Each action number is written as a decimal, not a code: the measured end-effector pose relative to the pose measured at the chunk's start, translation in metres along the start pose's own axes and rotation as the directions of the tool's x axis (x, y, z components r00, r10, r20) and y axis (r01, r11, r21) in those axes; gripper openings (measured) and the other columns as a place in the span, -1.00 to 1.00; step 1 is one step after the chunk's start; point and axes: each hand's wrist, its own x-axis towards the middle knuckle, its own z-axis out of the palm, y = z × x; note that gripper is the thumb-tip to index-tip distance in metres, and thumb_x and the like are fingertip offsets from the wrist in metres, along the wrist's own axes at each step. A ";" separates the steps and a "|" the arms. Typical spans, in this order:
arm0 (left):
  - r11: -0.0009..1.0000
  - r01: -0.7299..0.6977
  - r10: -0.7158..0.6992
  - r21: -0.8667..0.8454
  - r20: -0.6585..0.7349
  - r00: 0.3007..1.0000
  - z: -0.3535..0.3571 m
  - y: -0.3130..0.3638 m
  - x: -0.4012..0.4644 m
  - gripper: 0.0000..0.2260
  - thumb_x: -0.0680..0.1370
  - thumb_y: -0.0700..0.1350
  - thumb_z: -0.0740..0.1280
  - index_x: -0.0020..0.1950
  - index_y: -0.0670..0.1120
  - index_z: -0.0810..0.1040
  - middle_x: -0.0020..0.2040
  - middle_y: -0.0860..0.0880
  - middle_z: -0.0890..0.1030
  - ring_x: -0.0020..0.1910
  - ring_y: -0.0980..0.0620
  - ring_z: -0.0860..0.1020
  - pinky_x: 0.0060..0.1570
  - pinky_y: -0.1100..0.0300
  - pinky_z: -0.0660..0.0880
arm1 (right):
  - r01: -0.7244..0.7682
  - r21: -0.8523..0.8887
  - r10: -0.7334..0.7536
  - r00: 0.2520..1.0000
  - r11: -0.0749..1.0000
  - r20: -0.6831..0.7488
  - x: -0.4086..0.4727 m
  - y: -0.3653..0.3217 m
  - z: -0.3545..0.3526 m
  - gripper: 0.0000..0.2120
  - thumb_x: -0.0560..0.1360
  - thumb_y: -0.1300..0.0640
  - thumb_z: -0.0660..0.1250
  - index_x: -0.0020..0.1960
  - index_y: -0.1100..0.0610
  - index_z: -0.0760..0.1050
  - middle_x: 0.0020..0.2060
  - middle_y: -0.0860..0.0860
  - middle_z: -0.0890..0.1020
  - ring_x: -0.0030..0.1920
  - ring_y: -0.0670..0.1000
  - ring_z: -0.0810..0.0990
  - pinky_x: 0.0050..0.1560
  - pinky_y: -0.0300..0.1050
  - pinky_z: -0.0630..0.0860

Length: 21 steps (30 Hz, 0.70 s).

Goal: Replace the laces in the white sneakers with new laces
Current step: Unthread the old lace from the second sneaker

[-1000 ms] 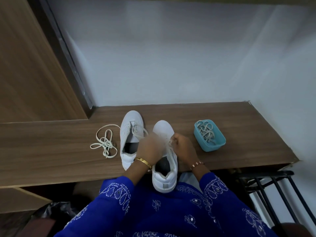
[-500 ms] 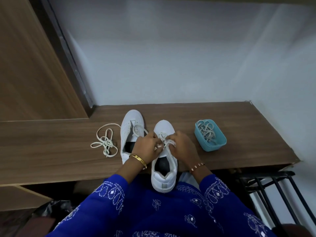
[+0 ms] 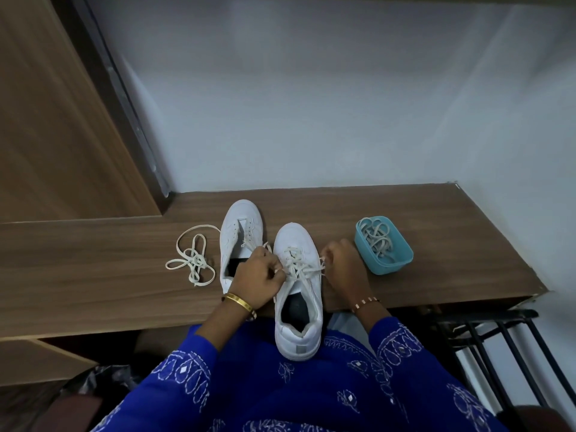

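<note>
Two white sneakers stand side by side on the wooden shelf. The right sneaker overhangs the front edge with its heel toward me and carries a cream lace crossed through its eyelets. My left hand pinches one lace end at the shoe's left side. My right hand pinches the other end at its right side. The left sneaker stands behind my left hand, with only a short bit of lace at its eyelets.
A loose cream lace lies tangled on the shelf left of the shoes. A small teal tub with more laces sits to the right. A wooden panel rises at the left, a white wall behind, a black metal rack lower right.
My hands have drawn apart from the middle of the right sneaker to its two sides, pulling the lace ends outward. The crossed lacing is now uncovered.
</note>
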 end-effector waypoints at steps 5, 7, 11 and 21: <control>0.944 -0.159 0.162 0.289 0.013 0.987 -0.004 0.013 0.004 -0.57 0.37 0.13 0.13 0.03 -0.07 0.61 0.03 -0.08 0.51 -0.03 -0.09 0.53 -0.08 0.13 0.32 | 0.293 -0.039 -0.286 0.950 0.955 0.129 -0.004 -0.016 -0.006 -0.79 0.44 0.26 0.30 0.04 0.22 0.60 -0.05 0.18 0.53 0.01 0.13 0.47 -0.03 -0.08 0.40; 0.892 -0.218 0.216 0.397 0.049 0.975 0.000 0.012 0.005 -0.69 0.43 0.10 0.31 0.06 -0.03 0.62 0.06 -0.05 0.51 0.06 -0.06 0.51 0.02 0.10 0.29 | 0.340 -0.104 -0.320 0.931 0.935 0.175 -0.006 -0.019 -0.002 -0.81 0.45 0.24 0.28 -0.01 0.23 0.61 -0.08 0.20 0.55 -0.02 0.18 0.49 -0.07 0.00 0.44; 0.870 -0.267 0.288 0.414 0.014 0.958 0.005 0.007 0.003 -0.86 0.40 -0.05 0.44 -0.11 -0.08 0.66 -0.10 -0.07 0.56 -0.08 -0.12 0.56 -0.06 0.05 0.33 | 0.316 -0.189 -0.298 0.947 0.930 0.121 -0.010 -0.023 0.003 -0.91 0.43 0.26 0.29 -0.17 0.24 0.57 -0.20 0.16 0.56 -0.17 0.20 0.52 -0.24 -0.05 0.32; 0.943 -0.030 -0.032 -0.331 -0.179 0.983 -0.004 -0.018 -0.003 -0.81 0.37 -0.14 0.31 -0.42 -0.04 0.38 -0.32 0.02 0.37 -0.33 0.20 0.40 -0.25 0.24 0.30 | -0.014 -0.112 0.009 0.999 0.994 -0.039 -0.012 -0.005 -0.006 -0.91 0.47 0.26 0.22 -0.11 0.19 0.51 -0.11 0.13 0.50 -0.09 0.15 0.50 -0.09 0.03 0.42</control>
